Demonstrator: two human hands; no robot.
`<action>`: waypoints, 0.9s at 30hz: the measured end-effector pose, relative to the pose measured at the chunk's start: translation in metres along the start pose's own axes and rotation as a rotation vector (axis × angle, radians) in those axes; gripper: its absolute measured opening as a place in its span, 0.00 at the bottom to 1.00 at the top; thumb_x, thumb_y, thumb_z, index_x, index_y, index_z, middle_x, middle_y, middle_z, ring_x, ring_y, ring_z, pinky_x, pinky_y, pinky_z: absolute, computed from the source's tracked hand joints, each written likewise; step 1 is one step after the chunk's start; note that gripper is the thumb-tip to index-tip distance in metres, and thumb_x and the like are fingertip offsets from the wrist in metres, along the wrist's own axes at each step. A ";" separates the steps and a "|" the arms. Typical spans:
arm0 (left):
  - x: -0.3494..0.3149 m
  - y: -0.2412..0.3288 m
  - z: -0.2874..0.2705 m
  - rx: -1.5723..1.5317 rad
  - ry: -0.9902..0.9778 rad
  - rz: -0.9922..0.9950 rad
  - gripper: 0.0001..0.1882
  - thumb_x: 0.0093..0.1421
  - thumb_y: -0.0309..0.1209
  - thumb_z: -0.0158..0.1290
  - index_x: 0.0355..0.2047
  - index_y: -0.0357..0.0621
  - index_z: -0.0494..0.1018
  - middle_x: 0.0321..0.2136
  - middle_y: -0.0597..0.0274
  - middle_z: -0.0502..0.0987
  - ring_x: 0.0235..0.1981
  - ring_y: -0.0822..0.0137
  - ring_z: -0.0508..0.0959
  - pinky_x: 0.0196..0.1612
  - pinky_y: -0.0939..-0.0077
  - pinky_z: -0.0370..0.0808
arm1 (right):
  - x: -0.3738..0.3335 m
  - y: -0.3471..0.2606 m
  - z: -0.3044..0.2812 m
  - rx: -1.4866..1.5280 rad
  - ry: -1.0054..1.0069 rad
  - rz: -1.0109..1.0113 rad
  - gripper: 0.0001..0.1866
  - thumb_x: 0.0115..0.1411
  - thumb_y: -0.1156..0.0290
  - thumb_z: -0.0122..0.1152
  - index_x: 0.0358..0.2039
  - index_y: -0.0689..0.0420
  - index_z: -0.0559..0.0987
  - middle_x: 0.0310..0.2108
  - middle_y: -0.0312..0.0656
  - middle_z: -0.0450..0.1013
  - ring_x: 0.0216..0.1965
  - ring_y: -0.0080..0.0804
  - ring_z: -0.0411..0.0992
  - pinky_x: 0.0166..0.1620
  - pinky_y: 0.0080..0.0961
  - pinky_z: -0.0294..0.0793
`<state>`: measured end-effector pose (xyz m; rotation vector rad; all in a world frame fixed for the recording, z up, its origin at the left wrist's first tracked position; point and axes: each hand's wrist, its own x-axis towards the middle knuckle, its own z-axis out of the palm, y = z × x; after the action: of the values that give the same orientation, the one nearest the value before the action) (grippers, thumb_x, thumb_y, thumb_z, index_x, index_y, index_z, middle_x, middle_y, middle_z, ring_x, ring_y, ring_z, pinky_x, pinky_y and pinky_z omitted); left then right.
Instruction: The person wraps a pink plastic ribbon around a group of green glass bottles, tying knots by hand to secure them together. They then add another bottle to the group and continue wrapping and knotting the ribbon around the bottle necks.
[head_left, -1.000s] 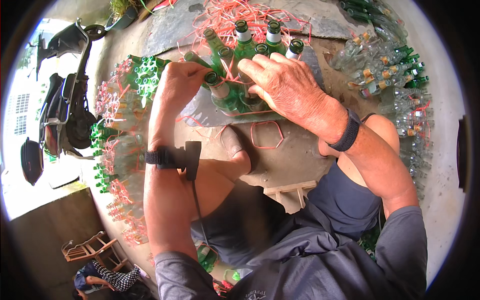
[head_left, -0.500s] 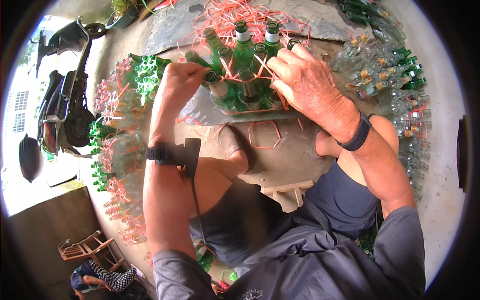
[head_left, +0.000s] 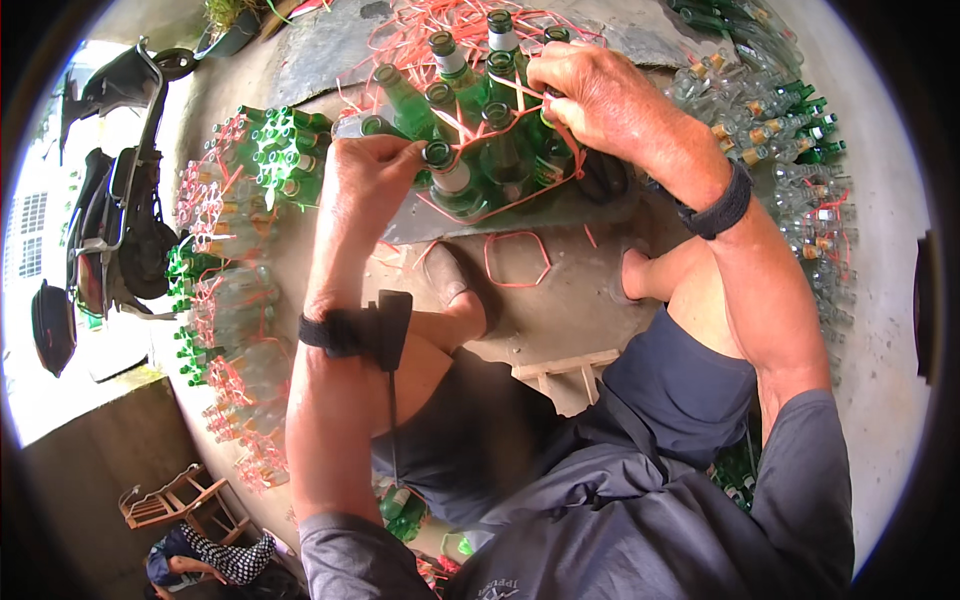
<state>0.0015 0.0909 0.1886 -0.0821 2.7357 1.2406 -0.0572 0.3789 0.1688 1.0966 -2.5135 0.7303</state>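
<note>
In front of me a cluster of green glass bottles [head_left: 505, 165] stands upright on a dark grey sheet [head_left: 400, 225], with pink plastic strap [head_left: 480, 132] running round and between the necks. My left hand [head_left: 372, 165] is closed in a pinch against the mouth of the front left bottle [head_left: 450, 180]; what lies between its fingertips is hidden. At the cluster's right side, my right hand [head_left: 605, 95] has thumb and fingers closed on the pink strap. More strap circles the bottles low down.
Tangled pink strap [head_left: 400, 45] lies behind the cluster, and a strap loop [head_left: 517, 260] by my feet. Bundled bottles line the left [head_left: 235, 300] and right [head_left: 800, 200]. A small wooden stool [head_left: 565, 370] is between my legs. Another person [head_left: 205, 560] is at lower left.
The bottle cluster has turned slightly, its right side shifting away from me. My right hand has moved a little farther off, and my left hand slightly right with the front left bottle.
</note>
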 end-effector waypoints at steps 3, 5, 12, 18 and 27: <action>-0.017 0.015 0.015 -0.066 0.067 -0.017 0.15 0.63 0.37 0.65 0.36 0.33 0.86 0.18 0.75 0.74 0.20 0.83 0.65 0.22 0.80 0.61 | 0.007 0.014 -0.005 0.010 -0.032 -0.064 0.11 0.51 0.80 0.66 0.35 0.63 0.75 0.34 0.51 0.74 0.41 0.57 0.74 0.43 0.48 0.75; -0.022 0.020 0.026 -0.092 0.085 -0.019 0.14 0.63 0.35 0.64 0.35 0.33 0.86 0.18 0.75 0.73 0.19 0.83 0.64 0.22 0.80 0.60 | 0.010 0.022 -0.007 0.010 -0.099 -0.040 0.10 0.51 0.81 0.65 0.34 0.63 0.75 0.33 0.51 0.73 0.40 0.56 0.75 0.42 0.46 0.74; -0.028 0.023 0.034 -0.161 0.129 -0.023 0.14 0.61 0.34 0.63 0.36 0.31 0.85 0.18 0.63 0.79 0.21 0.77 0.74 0.25 0.73 0.71 | 0.011 0.027 -0.003 0.051 -0.071 -0.024 0.09 0.52 0.82 0.63 0.34 0.63 0.75 0.32 0.49 0.73 0.38 0.53 0.75 0.41 0.43 0.73; -0.029 0.020 0.038 -0.174 0.145 -0.011 0.14 0.62 0.34 0.62 0.36 0.30 0.85 0.19 0.61 0.80 0.22 0.77 0.75 0.27 0.73 0.72 | 0.008 0.019 -0.008 0.028 -0.025 -0.027 0.09 0.51 0.81 0.60 0.34 0.60 0.81 0.35 0.48 0.78 0.44 0.53 0.78 0.47 0.46 0.76; -0.028 0.018 0.035 -0.155 0.124 0.020 0.15 0.63 0.34 0.61 0.37 0.29 0.84 0.18 0.61 0.79 0.22 0.77 0.74 0.27 0.72 0.72 | -0.012 0.024 -0.048 -0.025 -0.188 0.399 0.07 0.53 0.77 0.61 0.34 0.63 0.79 0.29 0.54 0.76 0.34 0.54 0.78 0.38 0.44 0.76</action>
<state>0.0306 0.1287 0.1836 -0.1530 2.7435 1.4995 -0.0641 0.4269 0.1945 0.6864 -2.9374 0.7187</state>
